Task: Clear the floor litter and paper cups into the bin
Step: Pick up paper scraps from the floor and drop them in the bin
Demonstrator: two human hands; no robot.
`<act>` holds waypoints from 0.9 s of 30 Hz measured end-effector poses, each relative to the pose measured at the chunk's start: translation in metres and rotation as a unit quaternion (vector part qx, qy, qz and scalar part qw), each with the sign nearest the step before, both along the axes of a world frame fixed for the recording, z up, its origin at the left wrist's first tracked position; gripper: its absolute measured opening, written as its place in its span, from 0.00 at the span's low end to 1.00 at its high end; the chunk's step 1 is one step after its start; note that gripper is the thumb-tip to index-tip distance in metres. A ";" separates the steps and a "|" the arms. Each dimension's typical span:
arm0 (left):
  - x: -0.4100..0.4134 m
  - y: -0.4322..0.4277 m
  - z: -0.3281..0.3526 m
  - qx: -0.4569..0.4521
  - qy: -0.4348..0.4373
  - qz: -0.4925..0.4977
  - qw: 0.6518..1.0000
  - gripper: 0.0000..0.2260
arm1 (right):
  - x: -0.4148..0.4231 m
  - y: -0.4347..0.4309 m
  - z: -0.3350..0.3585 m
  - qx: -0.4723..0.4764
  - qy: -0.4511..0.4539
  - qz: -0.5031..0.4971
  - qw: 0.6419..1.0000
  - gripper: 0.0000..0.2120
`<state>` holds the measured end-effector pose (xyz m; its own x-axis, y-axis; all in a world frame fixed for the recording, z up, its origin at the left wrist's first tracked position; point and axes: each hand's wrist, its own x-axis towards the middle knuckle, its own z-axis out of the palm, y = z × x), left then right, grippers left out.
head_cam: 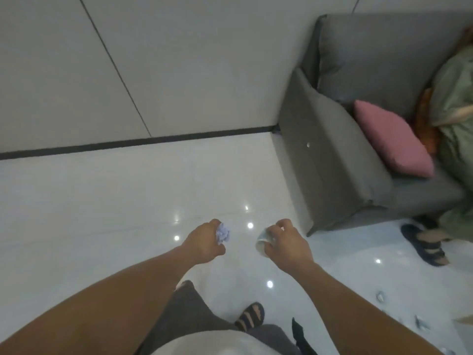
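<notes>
Head view: right hand (286, 245) grips paper cup (263, 243) sideways, end pointing left.

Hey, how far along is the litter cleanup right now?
Midway, by the look of it. The left hand grips a crumpled paper wad and the right hand holds a paper cup, neither binned yet. Small scraps lie on the floor at lower right. No bin is in view.

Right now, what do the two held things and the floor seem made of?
The wad looks like crumpled paper, matte, with pale creases. The cup is probably paper: thin whitish wall. The floor seems polished tile, glossy, reflecting lights.
</notes>
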<state>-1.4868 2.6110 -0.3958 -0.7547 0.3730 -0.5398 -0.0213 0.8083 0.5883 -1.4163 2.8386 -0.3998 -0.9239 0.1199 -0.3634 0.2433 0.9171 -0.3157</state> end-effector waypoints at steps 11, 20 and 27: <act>-0.025 -0.267 0.040 -0.011 0.092 0.200 0.975 0.21 | -0.114 -0.254 0.048 0.002 0.053 0.216 0.975 0.20; -0.020 -0.458 0.055 -0.042 0.105 0.347 0.931 0.19 | -0.177 -0.452 0.064 -0.008 0.082 0.377 0.922 0.20; -0.071 -0.532 0.047 -0.044 0.090 0.405 0.909 0.19 | -0.245 -0.552 0.046 -0.019 0.057 0.470 0.881 0.21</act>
